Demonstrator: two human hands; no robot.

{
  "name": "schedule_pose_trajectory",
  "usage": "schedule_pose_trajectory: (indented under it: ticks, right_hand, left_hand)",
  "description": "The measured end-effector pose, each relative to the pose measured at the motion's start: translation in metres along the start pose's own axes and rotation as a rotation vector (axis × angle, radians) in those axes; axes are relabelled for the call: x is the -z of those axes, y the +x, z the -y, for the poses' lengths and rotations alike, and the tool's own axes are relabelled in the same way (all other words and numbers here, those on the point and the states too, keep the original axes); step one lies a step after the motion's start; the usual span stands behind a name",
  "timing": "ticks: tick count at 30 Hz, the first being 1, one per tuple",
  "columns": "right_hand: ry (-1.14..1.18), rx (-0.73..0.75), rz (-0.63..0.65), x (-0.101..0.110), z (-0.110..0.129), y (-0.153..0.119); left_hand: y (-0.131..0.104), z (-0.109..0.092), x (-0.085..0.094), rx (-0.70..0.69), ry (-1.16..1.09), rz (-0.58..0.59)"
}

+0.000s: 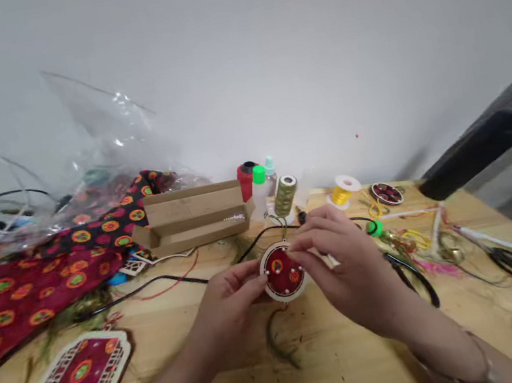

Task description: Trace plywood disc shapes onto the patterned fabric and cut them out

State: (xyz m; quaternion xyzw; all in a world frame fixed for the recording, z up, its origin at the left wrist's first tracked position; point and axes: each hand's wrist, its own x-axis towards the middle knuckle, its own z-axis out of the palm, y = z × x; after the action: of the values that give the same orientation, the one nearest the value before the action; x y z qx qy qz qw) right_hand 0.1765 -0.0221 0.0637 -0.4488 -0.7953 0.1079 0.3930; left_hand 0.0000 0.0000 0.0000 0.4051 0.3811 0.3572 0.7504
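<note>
Pale wood-grained desk, its near part flecked with dark scraps, set against a plain light-grey wall; a long dark object slants at the right. The round ornament, a pale rim around maroon patterned cloth dotted with white beads, is held above the near middle of the desk. The left hand grips its left edge between thumb and fingers; the right hand has its thumb and index finger pinched together at the upper right of its face. Materials: glossy, crumpled clear plastic; soft printed fabric in folds; an open, oblong cardboard box; a cylindrical spool of yellow thread. The right fingers cover part of the ornament, and whatever they pinch cannot be made out; the lower frame edge cuts off both forearms.
</note>
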Motion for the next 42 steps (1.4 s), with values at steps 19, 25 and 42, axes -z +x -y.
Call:
schedule_pose_trajectory:
  ticks: [19, 25, 42]
  right_hand:
    - [0.407, -0.686, 0.234, 0.000, -0.068, -0.020]
    - [0.694, -0.789, 0.219, -0.021, -0.062, -0.019]
    - [0.829, -0.815, 0.110, -0.028, -0.068, -0.021]
  left_hand:
    - [0.001, 0.001, 0.006, 0.003, -0.122, -0.039]
    - [0.000, 0.001, 0.007, 0.001, -0.140, -0.009]
    - [0.004, 0.006, 0.008, -0.012, -0.005, -0.192]
